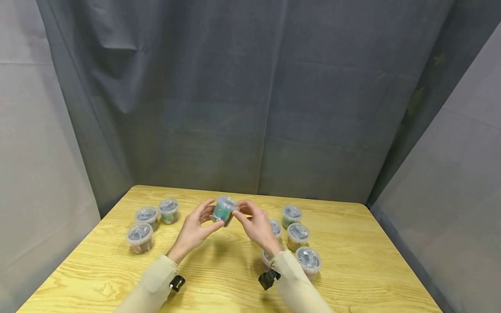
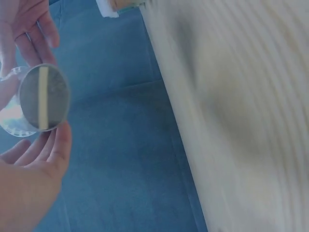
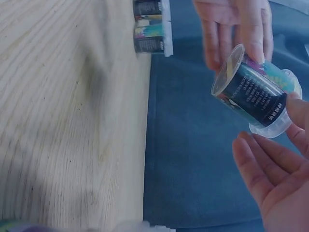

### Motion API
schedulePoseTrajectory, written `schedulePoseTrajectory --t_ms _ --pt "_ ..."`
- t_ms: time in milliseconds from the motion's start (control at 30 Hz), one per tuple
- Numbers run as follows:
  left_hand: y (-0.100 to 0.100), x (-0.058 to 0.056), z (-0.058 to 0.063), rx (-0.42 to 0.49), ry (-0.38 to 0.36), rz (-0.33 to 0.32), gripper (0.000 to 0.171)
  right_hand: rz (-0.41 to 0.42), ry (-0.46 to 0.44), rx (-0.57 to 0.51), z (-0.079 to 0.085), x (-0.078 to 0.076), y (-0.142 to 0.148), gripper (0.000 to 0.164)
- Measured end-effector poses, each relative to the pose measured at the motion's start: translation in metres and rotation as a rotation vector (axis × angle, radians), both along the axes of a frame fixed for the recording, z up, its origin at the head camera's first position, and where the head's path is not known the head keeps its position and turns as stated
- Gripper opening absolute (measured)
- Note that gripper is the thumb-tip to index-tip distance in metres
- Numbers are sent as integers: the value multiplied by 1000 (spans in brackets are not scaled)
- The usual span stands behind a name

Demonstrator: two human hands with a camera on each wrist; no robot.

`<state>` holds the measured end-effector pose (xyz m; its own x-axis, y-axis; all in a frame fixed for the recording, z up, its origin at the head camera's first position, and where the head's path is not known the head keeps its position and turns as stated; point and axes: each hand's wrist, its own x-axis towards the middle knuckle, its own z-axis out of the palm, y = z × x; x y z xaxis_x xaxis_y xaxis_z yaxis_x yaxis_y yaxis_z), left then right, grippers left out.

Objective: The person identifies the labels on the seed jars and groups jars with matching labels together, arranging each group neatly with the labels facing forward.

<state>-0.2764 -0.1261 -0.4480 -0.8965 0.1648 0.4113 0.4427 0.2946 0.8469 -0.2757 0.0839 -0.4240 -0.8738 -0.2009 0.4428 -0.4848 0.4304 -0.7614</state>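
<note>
A small clear plastic tub with a teal printed label and a translucent lid is held up over the middle of the table, tilted. My left hand grips its body from the left, thumb on the label. From the other side my right hand pinches the lid's rim between thumb and finger, the other fingers spread loosely. In the right wrist view the tub shows a dark label panel with fine print. Its flat round base faces the camera in the left wrist view.
Three similar lidded tubs stand on the wooden table at left. Several more tubs are grouped at right, two partly hidden by my right hand and sleeve. A grey curtain hangs behind the table.
</note>
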Motion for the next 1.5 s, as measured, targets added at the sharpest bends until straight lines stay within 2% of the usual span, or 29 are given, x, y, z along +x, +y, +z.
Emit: schedulePoseTrajectory --t_ms 133,233,333,433,567,667,733,900,967,1067,1133,1267,1367,1500 --pt "4 1 -3 -13 -66 -9 66 6 -64 -76 0 -1 6 17" --pt "8 1 -3 -2 -48 -6 66 42 -106 -132 -1 -1 9 19" --pt "12 0 -3 18 24 14 63 61 -149 -180 1 0 9 23" --pt "18 0 -3 15 119 53 59 8 -172 -169 4 3 8 26" --pt "24 2 -3 -57 250 118 56 -84 -174 -143 9 7 4 33" --pt "26 2 -3 -104 307 146 57 -78 -181 -177 10 6 6 33" --pt "26 2 -3 -88 290 110 55 -54 -195 -212 9 5 10 30" --pt "26 18 16 16 114 -39 53 4 -233 -260 24 16 15 20" --pt "27 19 17 28 64 -48 54 25 -241 -270 25 16 15 18" --pt "27 10 5 41 63 -16 56 38 -247 -292 14 6 15 20" --pt "28 4 -2 61 89 17 56 20 -238 -295 9 3 15 24" --pt "32 4 -5 75 154 60 55 -41 -222 -280 9 4 13 32" --pt "34 6 -5 68 163 46 54 -65 -219 -290 11 6 14 33" --pt "36 8 -6 77 115 -3 55 -33 -232 -338 12 6 19 26"
